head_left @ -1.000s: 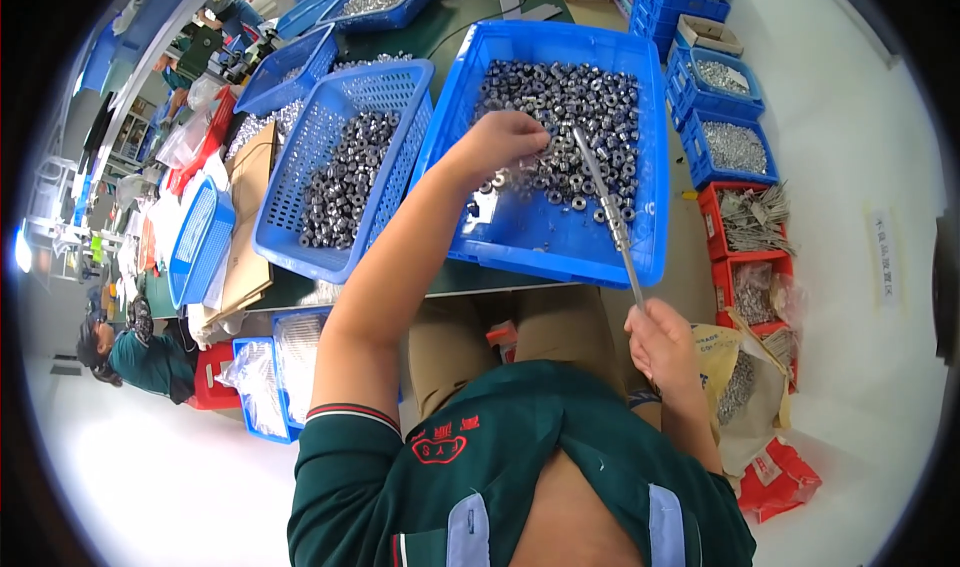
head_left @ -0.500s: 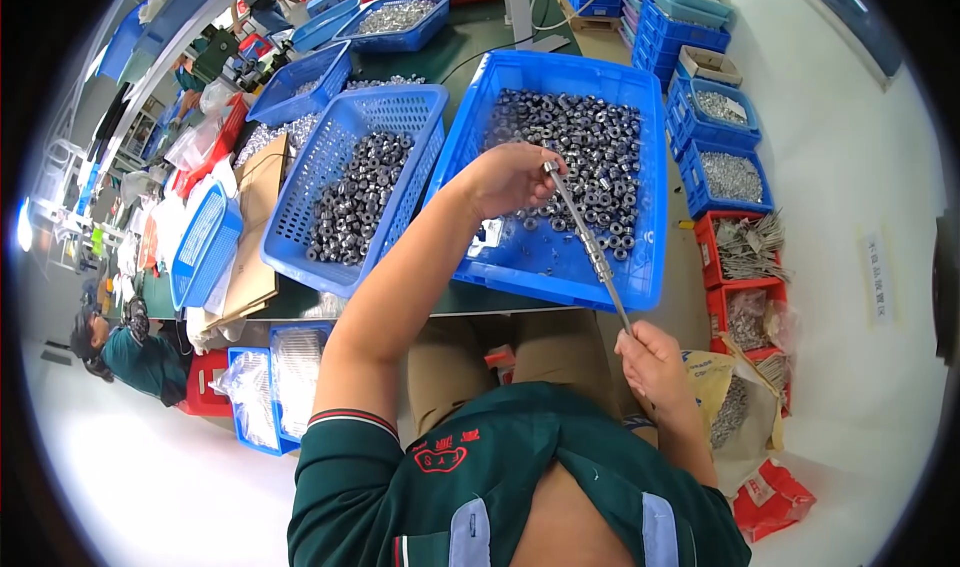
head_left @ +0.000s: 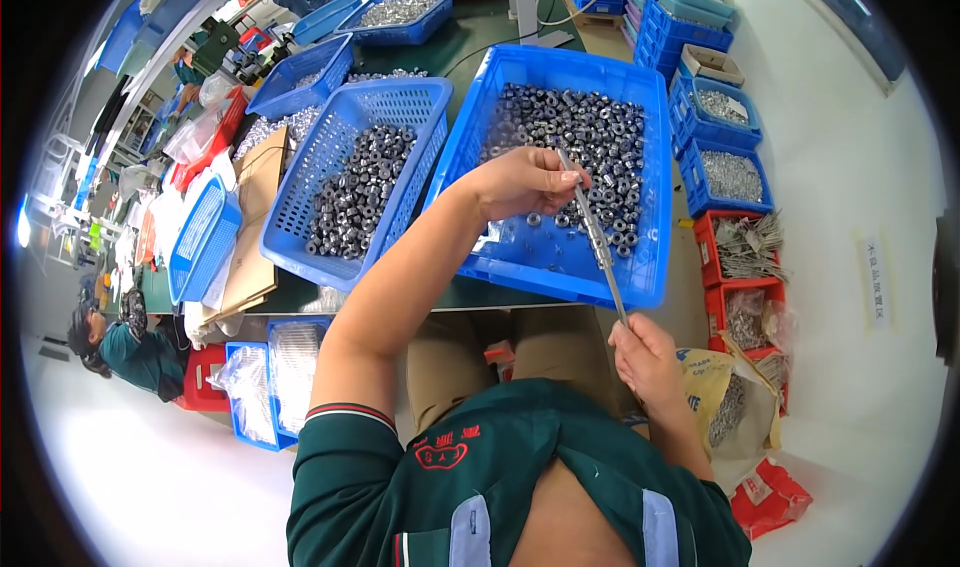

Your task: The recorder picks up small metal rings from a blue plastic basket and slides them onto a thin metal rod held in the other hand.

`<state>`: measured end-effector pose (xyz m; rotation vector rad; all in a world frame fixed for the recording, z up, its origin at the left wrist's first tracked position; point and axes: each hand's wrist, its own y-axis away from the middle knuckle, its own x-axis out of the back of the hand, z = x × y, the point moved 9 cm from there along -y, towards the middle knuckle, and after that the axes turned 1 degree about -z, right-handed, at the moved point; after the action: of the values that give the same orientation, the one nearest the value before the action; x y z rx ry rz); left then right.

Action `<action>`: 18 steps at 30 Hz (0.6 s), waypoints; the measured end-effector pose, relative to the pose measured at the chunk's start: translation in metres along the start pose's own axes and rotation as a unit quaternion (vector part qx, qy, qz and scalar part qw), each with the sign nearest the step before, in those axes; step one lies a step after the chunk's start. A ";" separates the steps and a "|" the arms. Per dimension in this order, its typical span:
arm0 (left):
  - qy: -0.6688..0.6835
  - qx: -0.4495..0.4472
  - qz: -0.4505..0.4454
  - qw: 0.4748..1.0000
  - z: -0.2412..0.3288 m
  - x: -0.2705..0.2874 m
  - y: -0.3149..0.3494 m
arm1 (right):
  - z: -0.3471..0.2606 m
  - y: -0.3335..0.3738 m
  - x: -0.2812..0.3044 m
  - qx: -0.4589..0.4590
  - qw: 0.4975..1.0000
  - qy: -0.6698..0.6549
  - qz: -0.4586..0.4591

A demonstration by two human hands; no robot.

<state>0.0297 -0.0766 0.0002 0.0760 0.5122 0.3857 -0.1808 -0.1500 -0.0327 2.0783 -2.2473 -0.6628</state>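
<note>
My right hand [head_left: 648, 357] grips the near end of a thin metal rod [head_left: 616, 295], which slants up and away over a blue tub [head_left: 655, 217]. Several small metal rings [head_left: 598, 239] are threaded on the rod's middle. Near the rod's far end, my left hand [head_left: 530, 181] is closed, thumb and fingers pinched around it; the tip shows just beyond the fingers. Whether a ring sits inside that pinch is hidden. Below, many loose dark metal rings [head_left: 580, 117] cover the tub's far and right parts, with a few scattered toward its near side.
Left of the tub stands a blue perforated basket [head_left: 432, 117] of similar rings. Beyond are more baskets of shiny parts and folded cardboard [head_left: 255, 227]. At right, blue and red bins [head_left: 712, 312] stand stacked beside a yellowish sack [head_left: 708, 372]. Another person [head_left: 135, 352] is at far left.
My left hand has shifted slightly right and now closes around the rod just below its tip; earlier, a ring showed at the tip by its fingers. The right hand has barely moved.
</note>
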 end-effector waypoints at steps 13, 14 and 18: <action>-0.096 0.006 -0.072 0.993 -0.003 -0.021 0.002 | -0.004 -0.005 -0.009 -0.001 1.000 -0.025 -0.003; -0.113 0.007 -0.071 0.991 0.001 -0.021 0.003 | -0.003 -0.005 -0.007 0.002 1.000 -0.025 0.006; -0.221 -0.027 0.134 0.966 0.020 0.032 0.011 | -0.005 -0.001 0.006 -0.004 0.999 -0.003 0.051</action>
<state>0.0615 -0.0534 0.0050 0.1759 0.0474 0.6293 -0.1790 -0.1572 -0.0302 1.9454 -2.3301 -0.6724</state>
